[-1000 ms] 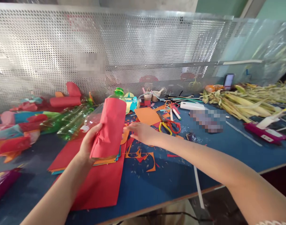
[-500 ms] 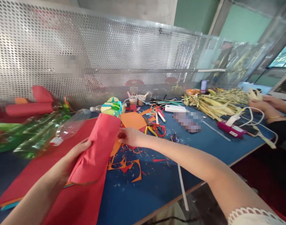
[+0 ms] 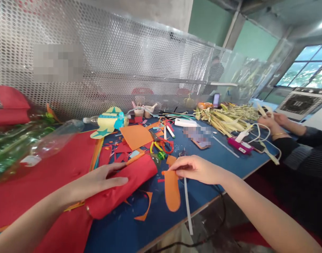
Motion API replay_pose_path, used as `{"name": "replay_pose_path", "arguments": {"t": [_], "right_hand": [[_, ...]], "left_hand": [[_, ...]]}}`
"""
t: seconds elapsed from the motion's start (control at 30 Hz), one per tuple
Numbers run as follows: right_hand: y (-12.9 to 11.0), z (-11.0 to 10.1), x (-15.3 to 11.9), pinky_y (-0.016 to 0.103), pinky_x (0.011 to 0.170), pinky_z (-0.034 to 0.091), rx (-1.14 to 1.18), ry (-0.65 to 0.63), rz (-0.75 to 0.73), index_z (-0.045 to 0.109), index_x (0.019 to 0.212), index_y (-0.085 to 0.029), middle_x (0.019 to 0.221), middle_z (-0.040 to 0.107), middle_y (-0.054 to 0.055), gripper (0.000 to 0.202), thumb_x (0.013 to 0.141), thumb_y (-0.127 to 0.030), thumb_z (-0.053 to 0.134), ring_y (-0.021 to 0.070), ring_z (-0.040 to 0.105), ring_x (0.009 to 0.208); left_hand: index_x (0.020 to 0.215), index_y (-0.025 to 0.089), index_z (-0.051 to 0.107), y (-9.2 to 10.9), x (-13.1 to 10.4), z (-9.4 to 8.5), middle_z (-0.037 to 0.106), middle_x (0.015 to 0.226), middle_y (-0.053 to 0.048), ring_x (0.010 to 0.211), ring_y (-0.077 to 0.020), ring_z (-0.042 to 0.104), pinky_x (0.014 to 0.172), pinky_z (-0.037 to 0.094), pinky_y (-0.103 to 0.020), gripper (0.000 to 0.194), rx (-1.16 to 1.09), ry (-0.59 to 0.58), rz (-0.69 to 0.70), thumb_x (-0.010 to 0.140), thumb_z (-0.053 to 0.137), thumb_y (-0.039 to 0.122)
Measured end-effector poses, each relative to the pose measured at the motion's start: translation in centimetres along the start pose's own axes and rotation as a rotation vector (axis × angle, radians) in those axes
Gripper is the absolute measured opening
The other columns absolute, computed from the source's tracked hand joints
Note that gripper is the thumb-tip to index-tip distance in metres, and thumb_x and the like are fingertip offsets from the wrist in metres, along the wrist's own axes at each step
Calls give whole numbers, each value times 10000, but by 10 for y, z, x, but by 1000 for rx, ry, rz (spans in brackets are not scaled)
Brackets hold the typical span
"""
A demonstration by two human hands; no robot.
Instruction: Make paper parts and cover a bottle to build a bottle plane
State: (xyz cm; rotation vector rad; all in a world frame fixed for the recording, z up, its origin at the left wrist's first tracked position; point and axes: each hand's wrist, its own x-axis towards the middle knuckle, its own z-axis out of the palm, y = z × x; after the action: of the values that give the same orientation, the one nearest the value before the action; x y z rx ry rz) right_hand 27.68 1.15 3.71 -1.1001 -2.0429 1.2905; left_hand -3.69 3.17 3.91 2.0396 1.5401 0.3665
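My left hand (image 3: 94, 184) is wrapped over a plastic bottle covered in red paper (image 3: 139, 172), thumb on top and the other fingers partly hidden behind it. The bottle slants across the table, its green cap (image 3: 162, 155) showing at the far right end. A strip of orange paper runs along its far side by my fingers. To its right, my right hand (image 3: 200, 169) pinches a round-ended orange paper piece (image 3: 172, 195) by its upper end, so the piece hangs down. Red paper sheets (image 3: 71, 165) lie under my left arm.
Scissors (image 3: 166, 143), an orange sheet (image 3: 137, 136) and paper scraps lie beyond the bottle. Clear and green bottles (image 3: 55, 138) are at left, a yellow decorated bottle (image 3: 108, 122) behind. Corn husks (image 3: 224, 117), a purple power strip (image 3: 240, 146) and another person's hands (image 3: 269, 121) are at right.
The red-covered bottle has tipped from steeply raised to lower, pointing right. My right hand has come away from behind it, now showing the orange piece. The view has turned right.
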Motion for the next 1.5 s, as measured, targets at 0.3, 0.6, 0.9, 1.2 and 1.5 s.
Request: {"name": "replay_pose_path", "arguments": {"t": [0.3, 0.6, 0.9, 1.2, 1.5], "right_hand": [[7, 31, 4, 292, 806, 526, -305, 176, -105, 708, 963, -214, 988, 735, 39, 164, 868, -179, 579, 169, 681, 871], [14, 61, 4, 348, 836, 533, -511, 287, -286, 668, 917, -208, 929, 711, 55, 179, 856, -75, 564, 190, 668, 893], [13, 57, -14, 383, 853, 534, -649, 401, -306, 695, 993, -210, 976, 737, 59, 161, 904, -216, 560, 217, 665, 930], [28, 20, -34, 419, 816, 554, -789, 595, -101, 681, 943, -237, 957, 725, 75, 206, 899, -323, 500, 249, 678, 898], [20, 32, -29, 408, 873, 529, -693, 617, -128, 595, 1076, -256, 1042, 680, 66, 196, 897, -300, 529, 242, 643, 981]], "left_hand": [[1289, 152, 558, 23, 18, -10, 598, 1317, -114, 1156, -300, 592, 953, 466, -389, 650, 238, -125, 100, 783, 494, 555], [1229, 184, 590, 19, -3, 22, 681, 1179, -133, 1043, -342, 650, 879, 510, -460, 651, 415, 230, 194, 740, 565, 612], [1232, 199, 506, 16, -6, 25, 672, 1187, -115, 1012, -333, 662, 811, 529, -434, 608, 462, 238, 249, 776, 549, 600], [1176, 220, 464, 16, -6, 27, 713, 1066, -100, 876, -331, 701, 660, 534, -388, 580, 546, 251, 234, 757, 558, 609], [1167, 191, 508, 13, -4, 28, 719, 1032, -125, 905, -314, 696, 782, 537, -396, 563, 544, 558, 440, 739, 656, 525]]}}
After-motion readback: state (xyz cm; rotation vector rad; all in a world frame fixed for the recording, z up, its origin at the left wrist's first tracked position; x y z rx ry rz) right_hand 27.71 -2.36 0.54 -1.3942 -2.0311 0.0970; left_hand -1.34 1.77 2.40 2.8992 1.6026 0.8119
